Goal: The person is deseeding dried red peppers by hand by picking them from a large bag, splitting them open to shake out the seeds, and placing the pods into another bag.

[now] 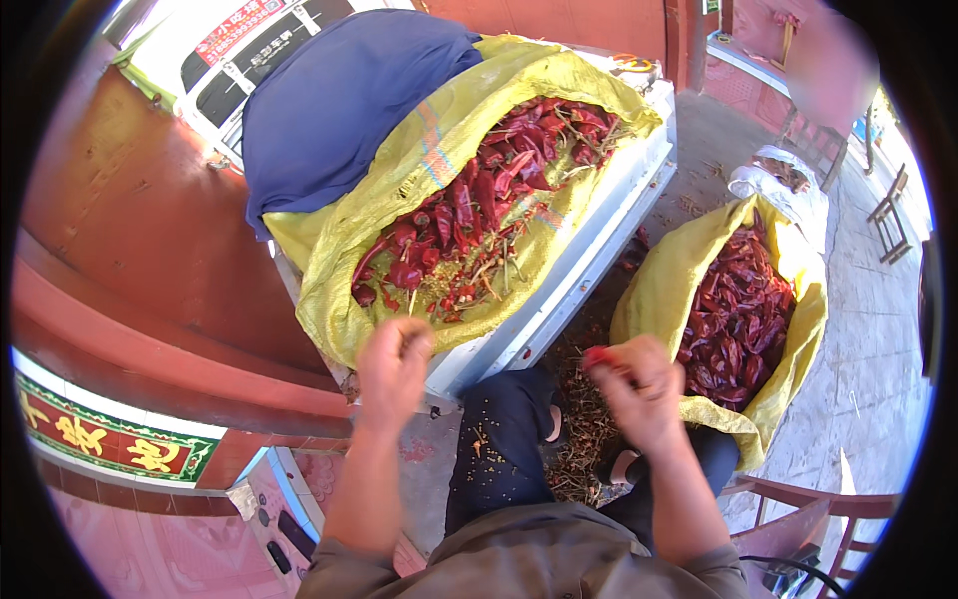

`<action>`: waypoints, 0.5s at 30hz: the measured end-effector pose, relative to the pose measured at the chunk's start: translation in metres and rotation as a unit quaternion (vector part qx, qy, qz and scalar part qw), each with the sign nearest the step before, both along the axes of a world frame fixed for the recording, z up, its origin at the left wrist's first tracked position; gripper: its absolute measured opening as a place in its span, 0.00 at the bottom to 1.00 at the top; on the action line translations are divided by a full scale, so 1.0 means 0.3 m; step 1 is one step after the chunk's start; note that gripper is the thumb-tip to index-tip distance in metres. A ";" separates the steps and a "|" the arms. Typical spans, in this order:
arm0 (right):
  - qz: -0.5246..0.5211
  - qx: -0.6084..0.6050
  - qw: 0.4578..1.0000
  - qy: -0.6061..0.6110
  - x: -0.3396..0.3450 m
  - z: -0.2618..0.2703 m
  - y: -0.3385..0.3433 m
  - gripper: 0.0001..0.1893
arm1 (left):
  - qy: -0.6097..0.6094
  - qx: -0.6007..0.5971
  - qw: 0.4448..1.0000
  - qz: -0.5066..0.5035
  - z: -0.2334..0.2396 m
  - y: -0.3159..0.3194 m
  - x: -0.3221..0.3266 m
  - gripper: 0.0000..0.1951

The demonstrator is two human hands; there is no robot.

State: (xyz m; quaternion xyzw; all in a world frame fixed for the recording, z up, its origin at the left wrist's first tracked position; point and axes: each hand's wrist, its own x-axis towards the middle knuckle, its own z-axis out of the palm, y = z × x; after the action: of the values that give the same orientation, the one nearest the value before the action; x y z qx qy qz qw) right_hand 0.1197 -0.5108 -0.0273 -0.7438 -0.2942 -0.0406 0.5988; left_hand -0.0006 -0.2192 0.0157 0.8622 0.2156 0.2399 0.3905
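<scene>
My left hand [395,371] is closed beside the near rim of a yellow woven sack [329,296], with a pale chili stem [412,302] sticking up from its fingertips. Whole dried red chilies [486,195], loose stems and seeds lie in that sack's open mouth. My right hand [645,385], slightly blurred, grips a piece of red chili [596,358]. Most of the piece is hidden by the fingers. Close to its right stands a second yellow woven sack [655,281], full of dark red dried chilies [737,322].
The first sack rests on a metal truck bed [599,217] beside a dark blue cloth cover [352,105]. Chili stems [576,449] litter the ground between my feet. A white bag [812,206] stands behind the second sack. Wooden stools [891,213] are at the right, and seeds dot my trousers [498,457].
</scene>
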 end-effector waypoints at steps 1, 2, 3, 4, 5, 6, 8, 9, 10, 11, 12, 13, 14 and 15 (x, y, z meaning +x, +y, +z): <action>-0.061 -0.035 0.997 -0.026 0.044 -0.017 -0.061 0.09 | 0.011 0.165 0.986 -0.004 0.033 0.083 0.017 0.09; -0.118 -0.069 0.989 -0.047 0.089 -0.033 -0.115 0.11 | 0.023 0.326 0.945 -0.006 0.057 0.168 0.024 0.10; -0.162 -0.099 0.981 -0.050 0.115 -0.033 -0.149 0.15 | 0.056 0.356 0.933 0.018 0.052 0.240 0.027 0.14; -0.202 -0.128 0.970 -0.051 0.143 -0.028 -0.179 0.19 | 0.091 0.384 0.918 0.043 0.047 0.300 0.020 0.19; -0.211 -0.133 0.968 -0.041 0.144 -0.031 -0.190 0.22 | 0.142 0.391 0.909 0.038 0.044 0.340 0.020 0.20; -0.218 -0.135 0.966 -0.030 0.146 -0.034 -0.196 0.24 | 0.193 0.399 0.896 0.035 0.048 0.372 0.015 0.21; -0.208 -0.125 0.970 -0.012 0.139 -0.046 -0.196 0.26 | 0.243 0.422 0.873 0.028 0.038 0.414 0.008 0.21; -0.196 -0.115 0.974 -0.006 0.133 -0.051 -0.185 0.24 | 0.222 0.426 0.877 0.019 0.025 0.421 0.011 0.19; -0.174 -0.104 0.979 0.004 0.119 -0.048 -0.168 0.21 | 0.200 0.430 0.881 0.009 0.015 0.425 0.009 0.17; -0.153 -0.094 0.984 0.012 0.105 -0.046 -0.151 0.19 | 0.178 0.433 0.884 0.000 0.010 0.431 0.007 0.15; -0.133 -0.087 0.987 0.021 0.092 -0.042 -0.139 0.17 | 0.172 0.450 0.876 -0.012 0.010 0.430 0.008 0.14; -0.123 -0.077 0.989 0.025 0.085 -0.032 -0.124 0.16 | 0.167 0.467 0.868 -0.023 0.009 0.426 0.010 0.13; -0.113 -0.067 0.991 0.029 0.078 -0.023 -0.109 0.14 | 0.162 0.484 0.860 -0.035 0.009 0.424 0.011 0.12; -0.103 -0.056 0.993 0.034 0.070 -0.012 -0.094 0.12 | 0.168 0.494 0.852 -0.040 0.013 0.425 0.011 0.12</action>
State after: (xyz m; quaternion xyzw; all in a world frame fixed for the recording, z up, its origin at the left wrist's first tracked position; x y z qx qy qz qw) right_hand 0.1407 -0.5390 -0.0309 -0.8036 -0.1976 -0.0604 0.5581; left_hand 0.0028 -0.0917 0.0197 0.9765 0.0965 0.1510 -0.1198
